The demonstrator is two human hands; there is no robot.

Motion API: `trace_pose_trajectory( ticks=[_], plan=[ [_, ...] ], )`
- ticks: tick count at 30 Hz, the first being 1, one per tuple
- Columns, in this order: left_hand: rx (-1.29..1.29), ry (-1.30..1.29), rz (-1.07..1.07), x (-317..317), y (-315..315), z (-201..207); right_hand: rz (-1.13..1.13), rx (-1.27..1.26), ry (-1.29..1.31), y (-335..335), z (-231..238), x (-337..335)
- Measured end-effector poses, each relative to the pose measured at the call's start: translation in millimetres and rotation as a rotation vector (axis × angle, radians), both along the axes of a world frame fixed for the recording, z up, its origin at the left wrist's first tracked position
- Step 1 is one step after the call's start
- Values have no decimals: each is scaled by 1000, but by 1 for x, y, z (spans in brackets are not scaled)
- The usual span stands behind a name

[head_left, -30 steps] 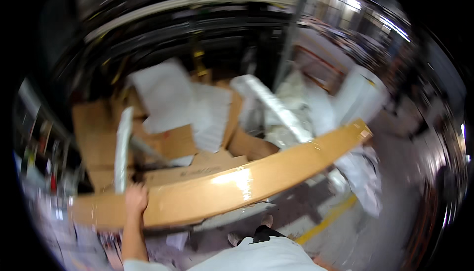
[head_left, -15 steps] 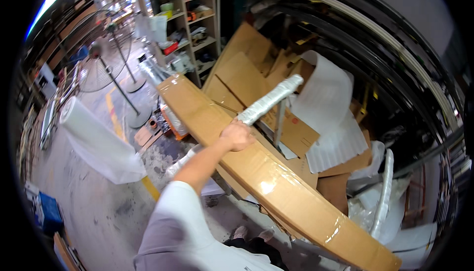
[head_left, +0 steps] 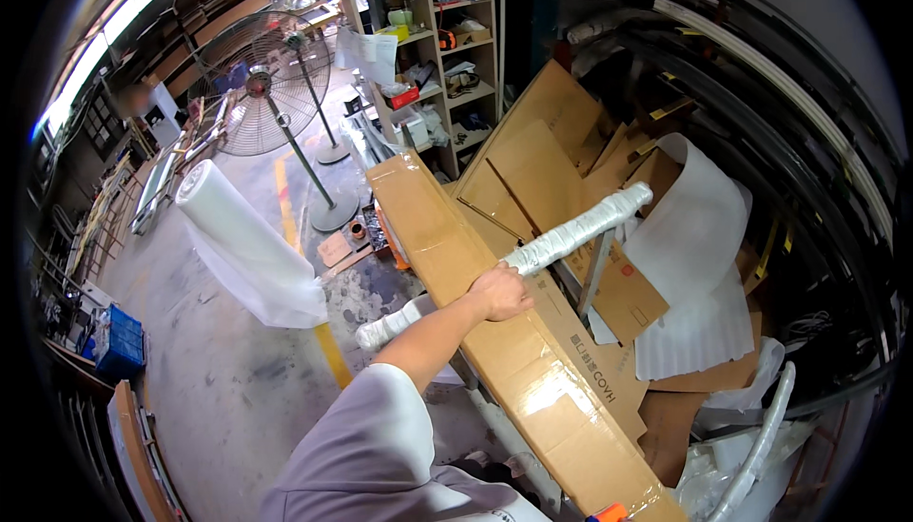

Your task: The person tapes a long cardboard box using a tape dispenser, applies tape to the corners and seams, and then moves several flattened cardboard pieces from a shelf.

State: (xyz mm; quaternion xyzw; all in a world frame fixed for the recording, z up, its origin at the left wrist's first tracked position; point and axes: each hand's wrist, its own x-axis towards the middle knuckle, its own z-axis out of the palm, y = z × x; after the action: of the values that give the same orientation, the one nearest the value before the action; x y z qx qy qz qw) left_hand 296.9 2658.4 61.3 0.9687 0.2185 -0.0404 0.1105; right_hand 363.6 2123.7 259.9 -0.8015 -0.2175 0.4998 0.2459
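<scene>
A long, narrow cardboard box [head_left: 433, 237], with glossy clear tape along its top, slants from the middle down to the lower edge. It rests across a bar wrapped in white film [head_left: 580, 229], whose ends stick out on both sides. My left hand [head_left: 499, 292] lies on the box with its fingers curled over the far edge. At the lower edge, an orange and blue object [head_left: 609, 512] shows against the box; its kind is cut off. My right hand is out of view.
Flattened cardboard [head_left: 533, 156] and white foam sheet [head_left: 689, 227] lie behind the box. To the left stand a roll of white foam [head_left: 252, 246] and a pedestal fan [head_left: 262, 85]. Shelves [head_left: 466, 56] rise at the back. Another wrapped bar [head_left: 756, 455] curves up at lower right.
The whole view has swung left, so things appear farther right. The orange and blue object has come in at the lower edge. My left hand stays on the box.
</scene>
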Motion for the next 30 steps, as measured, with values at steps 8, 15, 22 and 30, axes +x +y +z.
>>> trace_pose_trajectory(
  ticks=[8,15,22,30],
  plan=[
    [-23,7,-50,1,1,5,-247,663,182,62,-76,40],
    [-57,-63,-43,-12,4,0,-238,677,159,128,-76,2],
    [-776,-792,142,-18,4,-37,-189,923,259,264,-32,-112],
    [-2361,-957,-42,-303,47,-40,6,883,346,462,-25,-238]
  ],
)
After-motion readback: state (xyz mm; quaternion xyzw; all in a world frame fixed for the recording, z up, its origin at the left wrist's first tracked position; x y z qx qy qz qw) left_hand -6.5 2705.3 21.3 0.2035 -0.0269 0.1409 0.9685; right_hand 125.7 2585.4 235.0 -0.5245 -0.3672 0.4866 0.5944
